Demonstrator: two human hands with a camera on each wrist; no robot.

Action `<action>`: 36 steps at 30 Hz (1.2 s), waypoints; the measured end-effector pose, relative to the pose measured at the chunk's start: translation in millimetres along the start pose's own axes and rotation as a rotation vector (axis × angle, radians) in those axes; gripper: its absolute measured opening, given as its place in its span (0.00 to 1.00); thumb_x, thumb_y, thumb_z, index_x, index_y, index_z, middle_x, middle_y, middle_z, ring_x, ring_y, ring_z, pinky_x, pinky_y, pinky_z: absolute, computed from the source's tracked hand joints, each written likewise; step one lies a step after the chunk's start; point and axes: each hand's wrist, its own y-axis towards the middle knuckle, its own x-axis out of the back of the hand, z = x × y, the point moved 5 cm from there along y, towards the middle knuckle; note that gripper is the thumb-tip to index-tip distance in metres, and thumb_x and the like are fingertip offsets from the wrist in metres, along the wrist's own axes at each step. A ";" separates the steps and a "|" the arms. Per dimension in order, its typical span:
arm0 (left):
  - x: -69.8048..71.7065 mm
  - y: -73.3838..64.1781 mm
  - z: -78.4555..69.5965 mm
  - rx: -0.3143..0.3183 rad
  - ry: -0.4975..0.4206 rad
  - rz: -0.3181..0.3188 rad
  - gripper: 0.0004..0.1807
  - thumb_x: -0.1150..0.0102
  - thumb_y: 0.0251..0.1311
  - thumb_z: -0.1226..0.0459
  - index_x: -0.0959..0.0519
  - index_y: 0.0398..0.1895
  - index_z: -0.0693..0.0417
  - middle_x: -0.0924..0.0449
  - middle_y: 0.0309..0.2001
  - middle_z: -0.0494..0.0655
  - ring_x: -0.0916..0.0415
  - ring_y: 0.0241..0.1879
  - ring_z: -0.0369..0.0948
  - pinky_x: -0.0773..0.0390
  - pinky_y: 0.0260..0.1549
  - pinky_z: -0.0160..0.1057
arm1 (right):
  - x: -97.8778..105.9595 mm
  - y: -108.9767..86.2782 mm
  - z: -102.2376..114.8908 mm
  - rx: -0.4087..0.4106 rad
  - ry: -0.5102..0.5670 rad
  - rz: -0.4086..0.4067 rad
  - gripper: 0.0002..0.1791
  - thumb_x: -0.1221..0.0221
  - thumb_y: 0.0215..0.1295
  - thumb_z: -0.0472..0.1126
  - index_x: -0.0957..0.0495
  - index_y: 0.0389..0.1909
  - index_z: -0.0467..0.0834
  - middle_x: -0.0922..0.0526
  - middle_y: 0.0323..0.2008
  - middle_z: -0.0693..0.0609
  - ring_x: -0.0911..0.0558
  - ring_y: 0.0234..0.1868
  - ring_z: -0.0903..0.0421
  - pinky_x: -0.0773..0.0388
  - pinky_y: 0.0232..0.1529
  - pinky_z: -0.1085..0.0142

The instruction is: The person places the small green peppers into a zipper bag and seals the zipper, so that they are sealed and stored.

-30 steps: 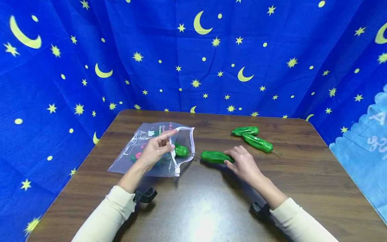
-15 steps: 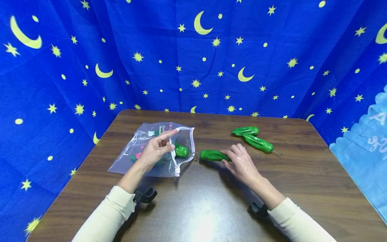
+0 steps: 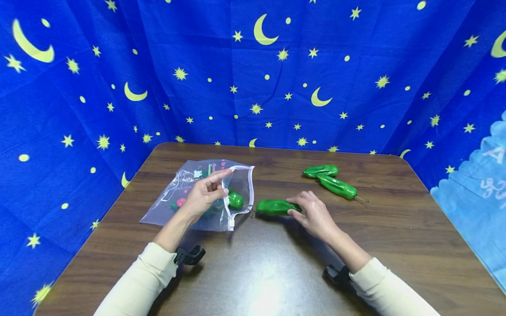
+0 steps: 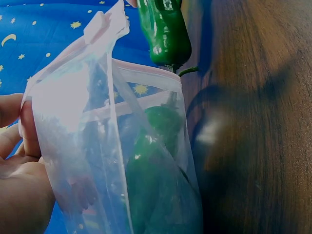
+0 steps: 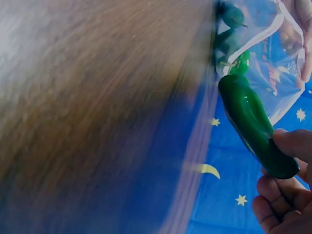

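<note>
My left hand (image 3: 203, 197) pinches the white zip edge of a clear printed zip bag (image 3: 164, 213), keeping its mouth spread toward the right. Inside the mouth lies a green pepper (image 3: 236, 200), its thin stem poking out over the rim. Through the film in the left wrist view, a pepper's body (image 4: 158, 131) shows blurred. My right hand (image 3: 314, 215) grips one end of another green pepper (image 3: 274, 207) between thumb and fingers. That pepper's far end points left, right by the stem at the bag's mouth; in the right wrist view the held pepper (image 5: 248, 117) overlaps the bag's edge.
Two more green peppers, one short-looking (image 3: 321, 170) and one with a long stem (image 3: 337, 187), lie at the back right of the brown wooden table (image 3: 387, 228). A blue cloth (image 3: 221, 57) with moons and stars hangs behind and beside it.
My right hand has moved slightly left with its pepper, closer to the bag. The pepper in the bag's mouth has shifted a little left, deeper in. My left hand has stayed put.
</note>
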 end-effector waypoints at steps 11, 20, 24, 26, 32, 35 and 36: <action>0.5 -0.7 -0.7 0.008 0.006 -0.008 0.30 0.45 0.54 0.76 0.33 0.65 0.61 0.32 0.53 0.47 0.36 0.29 0.30 0.34 0.27 0.24 | -11.7 3.7 -13.9 -0.267 0.256 0.108 0.15 0.34 0.55 0.41 0.17 0.45 0.44 0.16 0.37 0.52 0.20 0.40 0.55 0.22 0.41 0.61; 0.0 -0.2 -0.1 -0.007 0.006 -0.003 0.30 0.45 0.54 0.77 0.33 0.64 0.64 0.32 0.53 0.49 0.36 0.29 0.30 0.33 0.27 0.25 | -16.6 5.1 -21.9 -0.400 0.386 0.196 0.15 0.36 0.57 0.43 0.17 0.46 0.46 0.15 0.43 0.50 0.20 0.43 0.55 0.25 0.44 0.63; 0.4 -0.6 0.2 0.001 0.008 -0.003 0.30 0.45 0.54 0.76 0.33 0.64 0.62 0.31 0.53 0.50 0.36 0.29 0.31 0.34 0.27 0.24 | -19.1 5.7 -22.0 -0.443 0.429 0.218 0.17 0.36 0.57 0.44 0.18 0.48 0.45 0.16 0.45 0.50 0.20 0.49 0.52 0.25 0.49 0.59; 0.5 -0.9 0.1 0.005 0.011 -0.003 0.30 0.45 0.55 0.75 0.33 0.64 0.62 0.31 0.53 0.51 0.36 0.29 0.31 0.34 0.27 0.24 | -20.2 6.3 -21.9 -0.458 0.444 0.217 0.17 0.36 0.57 0.44 0.18 0.48 0.45 0.16 0.46 0.49 0.20 0.49 0.52 0.25 0.49 0.59; 0.4 -0.7 0.6 0.006 0.011 0.002 0.30 0.46 0.55 0.77 0.33 0.65 0.63 0.33 0.54 0.53 0.37 0.29 0.31 0.34 0.27 0.25 | -21.4 10.3 -20.5 -0.471 0.457 0.194 0.15 0.37 0.58 0.43 0.17 0.46 0.47 0.16 0.45 0.48 0.20 0.47 0.52 0.24 0.47 0.60; 0.2 -0.8 0.1 0.009 0.007 -0.001 0.30 0.46 0.55 0.77 0.33 0.65 0.63 0.33 0.54 0.53 0.37 0.30 0.31 0.34 0.28 0.24 | -22.1 12.8 -20.3 -0.484 0.458 0.183 0.14 0.37 0.58 0.43 0.17 0.46 0.48 0.16 0.46 0.47 0.19 0.47 0.52 0.23 0.45 0.61; 0.0 -0.7 -0.2 0.009 0.007 0.000 0.30 0.46 0.55 0.77 0.33 0.64 0.63 0.33 0.54 0.53 0.37 0.30 0.31 0.34 0.28 0.24 | -22.2 13.8 -20.0 -0.488 0.458 0.178 0.14 0.37 0.58 0.43 0.17 0.46 0.47 0.16 0.46 0.47 0.19 0.47 0.52 0.23 0.45 0.61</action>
